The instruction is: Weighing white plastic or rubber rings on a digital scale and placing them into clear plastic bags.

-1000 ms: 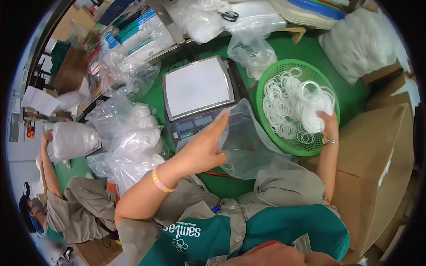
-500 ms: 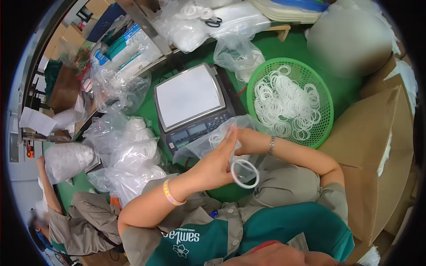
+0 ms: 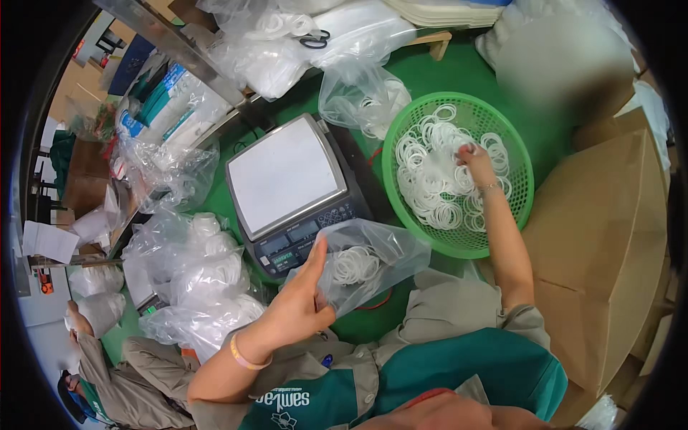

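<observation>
A: Count of hands?
B: Two. Left hand (image 3: 301, 290): thumb and forefinger spread well apart; it has hold of one clear bag (image 3: 405, 254) by the mouth. Right hand (image 3: 479, 165): inside the basket (image 3: 522, 179), fingers curled among white rings (image 3: 433, 204); cannot tell whether any is gripped.

A: Rings?
B: Two lots here. The larger lies loose in the one green basket; a small cluster sits in the held bag. They overlap, so no exact number for either.

A: Position of held bag?
B: Just in front of the one scale (image 3: 287, 172), left of the basket. Nothing on the pan.

A: Surroundings, counted?
B: One more bag of rings (image 3: 373, 107) behind the scale; one pair of scissors (image 3: 315, 39) on white plastic; one large cardboard box (image 3: 580, 244) right of the basket; one co-worker (image 3: 136, 387) at far left. Filled bags (image 3: 222, 272) left of the scale: several, heaped, uncounted.
</observation>
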A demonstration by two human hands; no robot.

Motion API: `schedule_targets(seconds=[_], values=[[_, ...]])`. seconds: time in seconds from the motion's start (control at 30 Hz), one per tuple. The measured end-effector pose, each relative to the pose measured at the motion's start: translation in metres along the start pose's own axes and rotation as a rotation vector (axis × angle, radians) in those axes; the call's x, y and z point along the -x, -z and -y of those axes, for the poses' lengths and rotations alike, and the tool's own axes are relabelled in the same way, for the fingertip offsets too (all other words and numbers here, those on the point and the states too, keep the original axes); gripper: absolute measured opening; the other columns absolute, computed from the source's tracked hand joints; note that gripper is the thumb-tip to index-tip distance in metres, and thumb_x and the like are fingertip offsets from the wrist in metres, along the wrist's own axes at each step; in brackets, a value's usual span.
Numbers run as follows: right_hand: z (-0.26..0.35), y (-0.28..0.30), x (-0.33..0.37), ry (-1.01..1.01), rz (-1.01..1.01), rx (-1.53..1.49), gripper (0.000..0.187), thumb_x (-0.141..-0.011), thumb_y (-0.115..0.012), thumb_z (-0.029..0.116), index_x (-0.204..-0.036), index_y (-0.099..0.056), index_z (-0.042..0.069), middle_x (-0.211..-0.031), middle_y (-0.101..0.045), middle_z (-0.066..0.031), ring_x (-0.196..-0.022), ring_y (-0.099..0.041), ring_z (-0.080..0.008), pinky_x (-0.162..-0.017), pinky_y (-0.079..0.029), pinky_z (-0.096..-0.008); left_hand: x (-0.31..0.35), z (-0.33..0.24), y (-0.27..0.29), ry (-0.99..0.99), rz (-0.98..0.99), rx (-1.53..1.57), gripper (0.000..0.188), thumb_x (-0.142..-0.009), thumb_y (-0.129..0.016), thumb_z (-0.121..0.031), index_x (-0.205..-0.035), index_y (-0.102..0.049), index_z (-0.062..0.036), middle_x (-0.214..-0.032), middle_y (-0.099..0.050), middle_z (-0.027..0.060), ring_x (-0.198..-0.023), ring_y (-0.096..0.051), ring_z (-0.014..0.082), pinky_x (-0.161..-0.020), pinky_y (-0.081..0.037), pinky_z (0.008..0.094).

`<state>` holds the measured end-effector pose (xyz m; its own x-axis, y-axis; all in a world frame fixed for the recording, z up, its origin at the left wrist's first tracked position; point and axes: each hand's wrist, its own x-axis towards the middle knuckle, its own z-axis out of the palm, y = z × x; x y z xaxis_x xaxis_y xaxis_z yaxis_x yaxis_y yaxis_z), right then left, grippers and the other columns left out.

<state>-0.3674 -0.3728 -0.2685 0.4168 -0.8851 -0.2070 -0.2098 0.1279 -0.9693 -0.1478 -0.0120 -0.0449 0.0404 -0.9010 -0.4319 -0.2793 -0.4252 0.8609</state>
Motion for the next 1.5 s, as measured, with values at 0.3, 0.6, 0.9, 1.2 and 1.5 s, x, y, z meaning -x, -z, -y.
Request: schedule_targets(seconds=[0.3,0.6,0.9,1.2,1.5], values=[[-0.084,0.021,-0.057,-0.308,-0.254,0.531,0.124,-0.048,-0.074,0.055,-0.135,0.001,0.01,-0.126,-0.032,-0.0279,-0.116,-0.037,-0.0383,-0.095,-0.031,-0.0411,-0.008,0.003,0.017,0.111,0.024,0.1,0.091,-0.063,-0.049,0.012,-0.137,-0.002,-0.0125,-0.142,-0.008,0.0137,-0.062,-0.049,0.0069,-0.054,-0.042,0.0209],[-0.023,-0.088,-0.093,-0.577,-0.02,1.046,0.117,-0.046,-0.071,0.062,-0.135,-0.001,0.032,-0.136,-0.006,-0.0274,-0.123,-0.015,-0.0468,-0.089,-0.012,-0.0682,-0.019,0.003,0.025,0.15,0.009,0.13,0.091,-0.063,-0.049,0.013,-0.137,-0.003,-0.0124,-0.142,-0.008,0.0109,-0.061,-0.046,0.0063,-0.056,-0.041,0.0198],[-0.048,-0.023,-0.076,-0.084,-0.216,1.051,0.045,-0.068,-0.054,0.015,-0.113,-0.045,0.018,-0.094,-0.057,-0.0187,-0.083,-0.058,-0.0351,-0.07,-0.046,-0.0427,-0.006,0.009,0.019,0.075,-0.008,0.088,0.09,-0.063,-0.049,0.013,-0.138,-0.005,-0.0136,-0.141,-0.013,0.0115,-0.06,-0.047,0.007,-0.055,-0.041,0.0201],[-0.051,0.029,0.013,0.109,-0.316,0.507,0.052,-0.065,-0.059,0.007,-0.115,-0.045,0.0,-0.105,-0.055,-0.0186,-0.096,-0.054,-0.0278,-0.081,-0.042,-0.0313,0.008,0.004,0.004,0.032,-0.028,0.135,0.089,-0.064,-0.046,0.015,-0.137,-0.006,-0.0142,-0.142,-0.013,0.0078,-0.059,-0.043,0.0044,-0.052,-0.039,0.0193],[0.106,-0.022,0.101,0.245,-0.054,-0.568,0.051,-0.069,-0.05,-0.009,-0.117,-0.038,0.002,-0.104,-0.053,-0.0115,-0.092,-0.054,-0.0213,-0.078,-0.047,-0.0315,0.015,-0.003,0.0,0.001,-0.128,0.099,0.089,-0.063,-0.05,0.006,-0.137,-0.004,-0.0109,-0.056,-0.038,-0.0009,-0.049,-0.035,0.0063,-0.046,-0.032,0.0204]])
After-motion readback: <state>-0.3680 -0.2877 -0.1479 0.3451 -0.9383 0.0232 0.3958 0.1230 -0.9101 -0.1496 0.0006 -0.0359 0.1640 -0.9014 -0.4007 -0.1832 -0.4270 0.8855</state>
